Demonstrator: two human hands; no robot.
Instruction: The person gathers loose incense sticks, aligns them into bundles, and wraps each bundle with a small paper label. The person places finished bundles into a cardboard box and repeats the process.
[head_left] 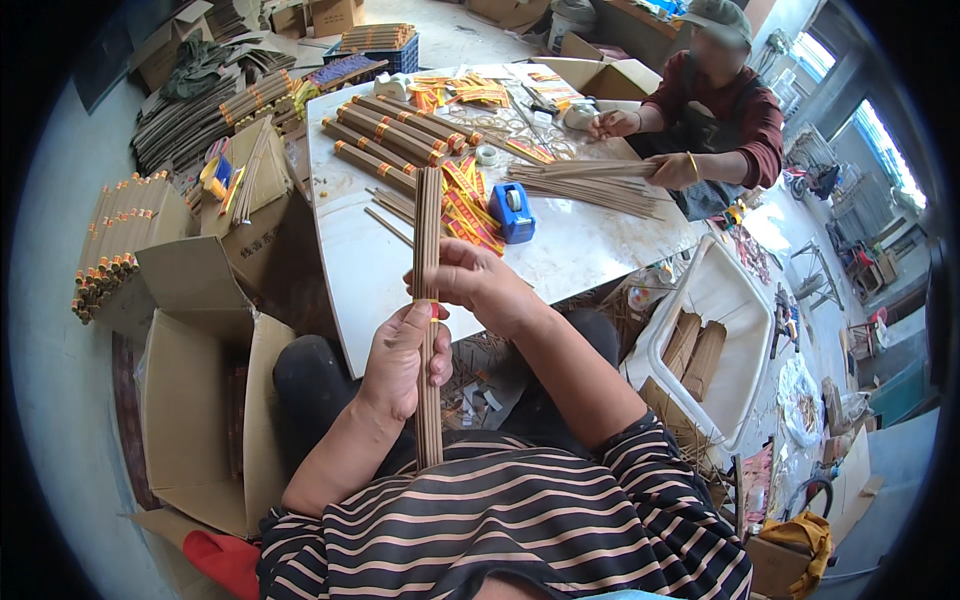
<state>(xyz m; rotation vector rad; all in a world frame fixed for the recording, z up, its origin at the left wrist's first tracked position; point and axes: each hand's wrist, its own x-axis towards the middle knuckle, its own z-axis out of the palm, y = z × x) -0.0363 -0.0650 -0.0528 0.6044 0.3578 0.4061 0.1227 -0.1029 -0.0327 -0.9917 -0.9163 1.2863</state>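
A bundle of brown incense sticks (428, 225) stands nearly upright in front of my chest. My left hand (398, 360) is wrapped round it below the middle, thumb near a red and yellow paper band (428, 306). Just above that band, my right hand (478, 285) has its fingers closed against the bundle. On the white table beyond are a blue tape dispenser (513, 212), a heap of red and yellow paper labels (470, 205) and a roll of tape (486, 155). Several banded incense bundles (385, 135) lie in rows at the table's left.
Across the white table (345, 290), a co-worker (715, 110) handles loose sticks (590, 180). An open cardboard box (200, 400) stands at my left, near stacked bundles (125, 235). To my right is a white tub (755, 300) with stick bundles (700, 355) inside.
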